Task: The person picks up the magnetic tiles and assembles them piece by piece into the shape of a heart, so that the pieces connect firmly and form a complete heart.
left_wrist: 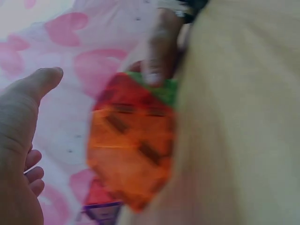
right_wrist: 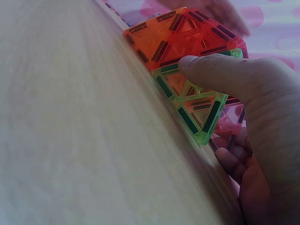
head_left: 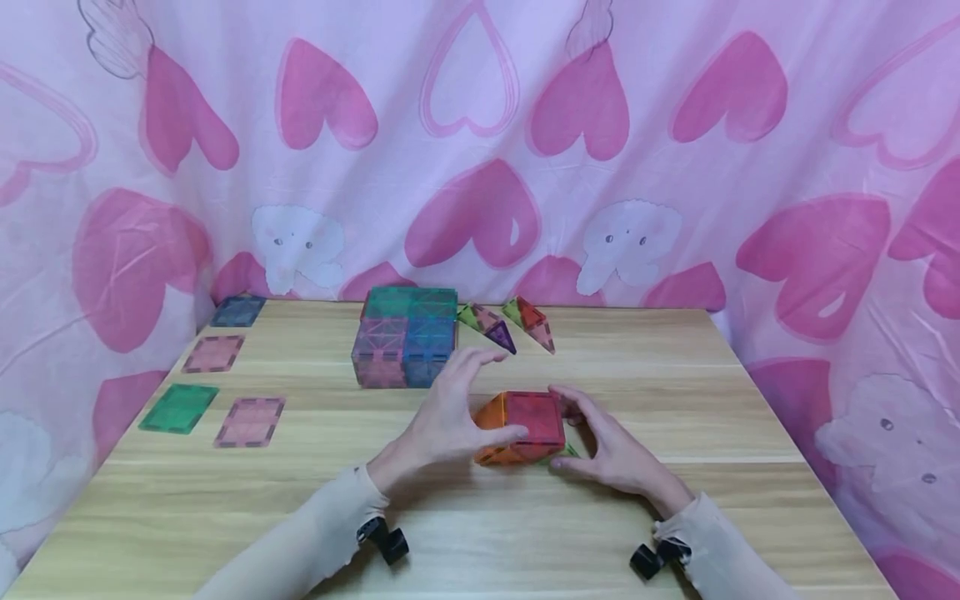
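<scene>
A small block of see-through magnetic tiles, with a red tile (head_left: 536,415) on top and orange tiles (left_wrist: 131,164) at its left end, stands on the table between the hands. My right hand (head_left: 618,450) pinches the block's right end, its thumb lying on a green triangular tile (right_wrist: 213,117) while its fingers reach behind. A pink tile (right_wrist: 229,119) shows between that thumb and fingers. To the left, my left hand (head_left: 450,412) has its thumb and fingers spread. The left wrist view shows it apart from the block. The block's underside is hidden.
Behind the left hand sits a larger box of green, purple, blue and pink tiles (head_left: 405,342). Two pointed tile pieces, one with purple (head_left: 487,325) and one with red (head_left: 531,321), lie beside it. Several flat square tiles, including a green one (head_left: 180,408), lie at left.
</scene>
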A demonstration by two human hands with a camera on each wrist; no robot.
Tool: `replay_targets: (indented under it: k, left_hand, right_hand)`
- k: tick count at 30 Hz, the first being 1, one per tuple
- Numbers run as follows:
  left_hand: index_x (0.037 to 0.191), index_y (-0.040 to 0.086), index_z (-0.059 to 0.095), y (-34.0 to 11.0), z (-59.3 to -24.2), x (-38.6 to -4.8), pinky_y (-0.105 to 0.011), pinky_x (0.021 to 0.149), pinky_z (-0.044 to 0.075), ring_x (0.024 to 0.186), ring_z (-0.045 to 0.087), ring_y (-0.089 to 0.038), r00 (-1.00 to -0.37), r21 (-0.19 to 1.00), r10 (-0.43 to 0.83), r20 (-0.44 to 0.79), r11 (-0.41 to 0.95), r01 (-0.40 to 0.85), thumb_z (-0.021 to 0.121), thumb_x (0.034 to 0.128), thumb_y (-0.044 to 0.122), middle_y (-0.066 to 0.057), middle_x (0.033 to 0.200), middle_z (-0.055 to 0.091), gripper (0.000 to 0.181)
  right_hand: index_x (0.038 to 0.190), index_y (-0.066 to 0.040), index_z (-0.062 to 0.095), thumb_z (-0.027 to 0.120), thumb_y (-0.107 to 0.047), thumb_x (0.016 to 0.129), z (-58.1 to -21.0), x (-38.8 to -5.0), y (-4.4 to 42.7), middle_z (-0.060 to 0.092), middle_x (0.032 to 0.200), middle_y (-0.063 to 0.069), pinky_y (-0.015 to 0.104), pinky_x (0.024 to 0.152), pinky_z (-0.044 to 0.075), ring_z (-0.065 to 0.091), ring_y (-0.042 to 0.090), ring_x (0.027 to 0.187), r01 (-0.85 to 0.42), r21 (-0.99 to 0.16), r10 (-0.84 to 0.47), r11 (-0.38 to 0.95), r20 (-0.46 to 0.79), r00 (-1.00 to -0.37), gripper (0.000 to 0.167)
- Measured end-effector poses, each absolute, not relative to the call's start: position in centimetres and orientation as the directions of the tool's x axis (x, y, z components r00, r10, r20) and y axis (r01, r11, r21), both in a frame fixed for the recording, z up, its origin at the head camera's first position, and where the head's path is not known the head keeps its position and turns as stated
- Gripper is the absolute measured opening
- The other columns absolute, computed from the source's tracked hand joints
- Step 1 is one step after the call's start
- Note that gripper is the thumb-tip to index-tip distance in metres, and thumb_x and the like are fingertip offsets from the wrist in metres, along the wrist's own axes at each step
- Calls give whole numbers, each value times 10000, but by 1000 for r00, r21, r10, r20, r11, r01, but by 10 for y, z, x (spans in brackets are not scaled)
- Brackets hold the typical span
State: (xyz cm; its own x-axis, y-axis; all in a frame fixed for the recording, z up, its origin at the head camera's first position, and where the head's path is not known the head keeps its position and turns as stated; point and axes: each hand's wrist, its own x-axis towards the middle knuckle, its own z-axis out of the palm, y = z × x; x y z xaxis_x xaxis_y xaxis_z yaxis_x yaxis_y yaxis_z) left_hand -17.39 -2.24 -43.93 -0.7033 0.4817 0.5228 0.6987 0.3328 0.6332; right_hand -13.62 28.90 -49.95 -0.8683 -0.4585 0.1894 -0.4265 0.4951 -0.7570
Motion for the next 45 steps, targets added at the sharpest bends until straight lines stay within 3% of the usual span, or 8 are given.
replay_targets:
  k: [14, 21, 28, 33, 36, 39, 42, 45]
  left_hand:
    - [1652, 178, 511, -113, -387, -192, -565, 1225, 436, 1502, 496, -252, -678, 567, 311, 666, 380, 731, 1043, 735, 281, -60, 1645, 541, 1065]
    - [1690, 268, 479, -188, -398, -194, -214, 1177, 391, 1478, 513, -249, -774, 594, 261, 577, 516, 617, 1076, 713, 182, -33, 1675, 528, 1148]
    - [1713, 364, 421, -258, -429, -185, -684, 1110, 446, 1428, 538, -377, -903, 679, 186, 388, 604, 416, 1036, 796, 221, -71, 1736, 451, 1113]
    - [1760, 335, 310, -299, -445, -177, -366, 693, 638, 751, 786, -235, -956, 699, 207, 207, 653, 293, 984, 883, 310, -200, 1739, 356, 1106]
    - [1754, 223, 334, -316, -449, -176, -317, 966, 588, 1021, 792, -357, -956, 652, 246, 158, 702, 288, 987, 874, 345, -264, 1688, 437, 1103]
    - [1707, 98, 406, -327, -451, -176, -174, 1169, 338, 1394, 585, -478, -948, 596, 288, 136, 741, 310, 1004, 842, 377, -268, 1601, 568, 1088]
    - [1652, 19, 464, -334, -454, -175, 23, 1055, 193, 1441, 530, -493, -938, 576, 323, 122, 747, 332, 1024, 808, 376, -258, 1530, 637, 1074]
    - [1589, -8, 537, -337, -457, -175, 40, 1036, 141, 1425, 520, -502, -929, 536, 347, 130, 764, 360, 1041, 775, 370, -276, 1527, 621, 1029]
  right_hand:
    - [1739, -248, 326, 958, -346, 910, -496, -136, 291, 569, 1571, 2, 343, 1215, 469, 565, 202, 1416, -419, -763, -461, 493, 179, -869, 1047]
    - [1739, -225, 328, 959, -329, 910, -501, -137, 286, 580, 1562, 9, 361, 1203, 483, 574, 204, 1403, -428, -771, -473, 471, 189, -861, 1047]
    - [1739, -248, 325, 953, -348, 915, -502, -138, 288, 586, 1566, 3, 392, 1209, 480, 585, 211, 1396, -421, -774, -468, 472, 185, -864, 1040]
    - [1738, -231, 328, 956, -348, 912, -501, -138, 289, 587, 1571, 4, 395, 1210, 480, 586, 212, 1399, -418, -775, -466, 474, 182, -866, 1044]
    - [1738, -223, 328, 954, -346, 916, -500, -138, 289, 578, 1582, 6, 389, 1203, 486, 586, 212, 1397, -420, -773, -466, 475, 183, -866, 1040]
    - [1738, -224, 327, 956, -342, 914, -500, -137, 289, 576, 1585, 9, 381, 1202, 486, 583, 213, 1401, -421, -774, -465, 474, 186, -865, 1044]
    - [1740, -231, 324, 957, -342, 912, -500, -137, 289, 575, 1585, 4, 366, 1207, 479, 579, 210, 1407, -421, -774, -464, 473, 187, -866, 1048]
    - [1742, -243, 319, 953, -345, 916, -500, -137, 290, 569, 1592, 4, 359, 1213, 472, 575, 210, 1415, -419, -776, -465, 471, 185, -866, 1046]
